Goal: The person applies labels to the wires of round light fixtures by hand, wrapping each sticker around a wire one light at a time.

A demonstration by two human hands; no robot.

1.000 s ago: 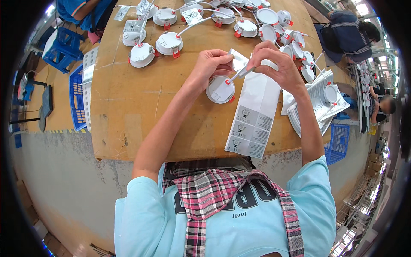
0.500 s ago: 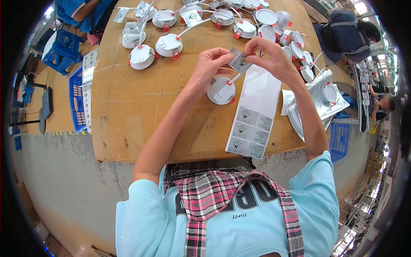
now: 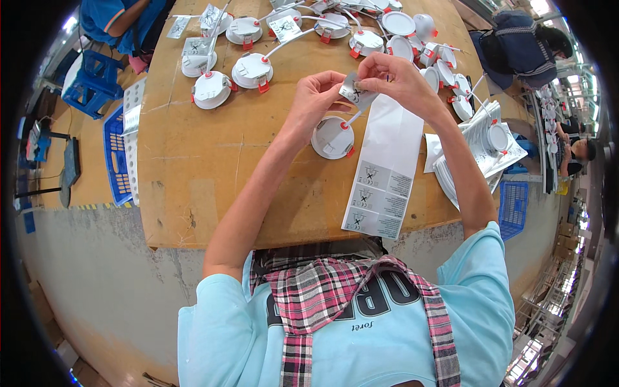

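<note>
A silver label (image 3: 357,95) printed in black is pinched between both hands above the table. My left hand (image 3: 317,98) holds its left side between thumb and fingers. At its upper right, my right hand (image 3: 398,85) is closed on it, the thumb laid along its face. Just below sits a round white downlight (image 3: 332,138) with red clips, its back facing up. Its white cable (image 3: 354,119) rises toward the label; whether the label wraps it, I cannot tell. Right of the lamp lies a white backing strip (image 3: 391,138), with several silver labels left on its near end.
Several white downlights (image 3: 253,69) crowd the back of the brown table (image 3: 193,161), some with silver labels on their cables. A stack of label sheets (image 3: 464,169) lies at right with a lamp on top. Blue crates (image 3: 116,155) stand beside the table; other people sit farther back.
The label has tilted and shifted slightly left, its printed face now turned more toward me. My right hand has moved a little left with it. The lamp stays in place.
</note>
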